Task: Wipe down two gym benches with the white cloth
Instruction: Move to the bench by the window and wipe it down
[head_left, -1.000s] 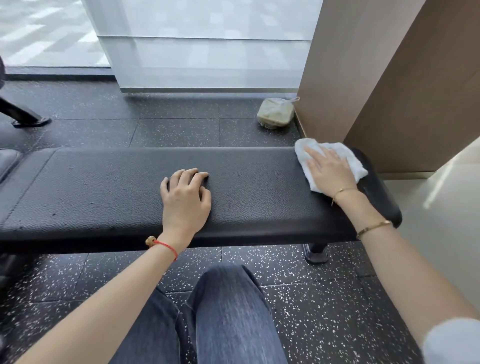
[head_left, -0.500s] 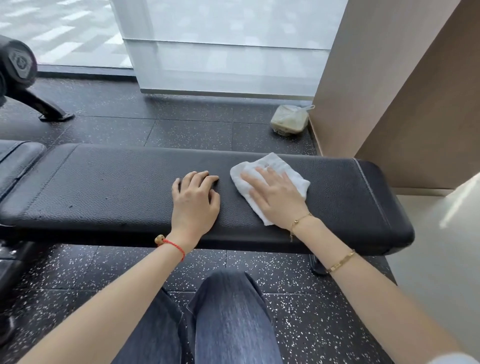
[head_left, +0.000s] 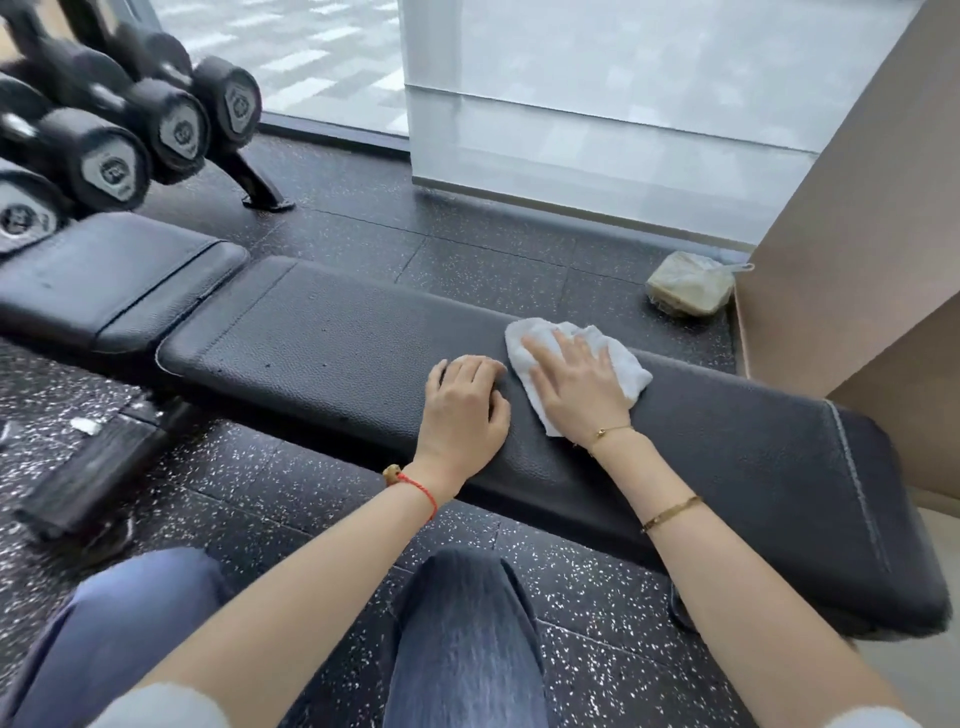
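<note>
Speckled black rubber flooring runs under a long black gym bench that crosses the view from ten o'clock to four o'clock, with a frosted window wall behind it.

At the centre, the right hand lies flat on the white cloth, fingers straight and spread toward eleven o'clock, pressing it onto the pad rather than gripping it; a flat palm likely spreads pressure so the cloth drags evenly. At its nine o'clock, just beside the cloth's edge, the left hand rests on bare padding with fingers bent at the knuckles and nothing in them, probably as a brace for a person crouching low; whether its fingertips touch the cloth I cannot tell.

Farther out at ten o'clock a second bench pad butts close to the first, seemingly the other one to be wiped. Beyond it, at ten to eleven o'clock, stands a rack of dumbbells, blurred and cut off by the frame. At two o'clock a clear bag sits on the floor against a tan wall panel; its contents are unreadable.

Much of the cloth hides under the palm. The bench's supports are mostly out of sight, and a dark blurred object at eight o'clock is hard to identify.
</note>
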